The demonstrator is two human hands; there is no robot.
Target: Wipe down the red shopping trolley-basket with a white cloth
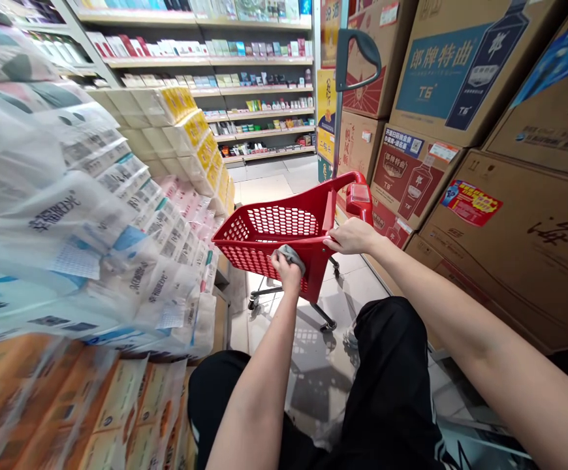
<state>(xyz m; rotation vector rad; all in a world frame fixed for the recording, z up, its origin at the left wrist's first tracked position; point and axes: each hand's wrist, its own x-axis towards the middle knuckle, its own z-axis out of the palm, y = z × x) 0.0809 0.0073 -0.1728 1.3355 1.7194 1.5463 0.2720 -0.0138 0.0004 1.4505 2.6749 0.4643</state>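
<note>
A small red shopping cart (274, 232) with a perforated basket stands on wheels in the aisle ahead of me. My left hand (286, 271) is closed on a grey cloth (291, 254) pressed against the basket's near rim. My right hand (350, 236) grips the basket's right rear edge, just below the red handle (360, 192). My knees in black trousers show below.
Stacked tissue packs (117, 215) in plastic wrap crowd the left side. Large cardboard boxes (509, 215) are piled on the right. Store shelves (259, 85) with small goods stand at the far end of the tiled aisle.
</note>
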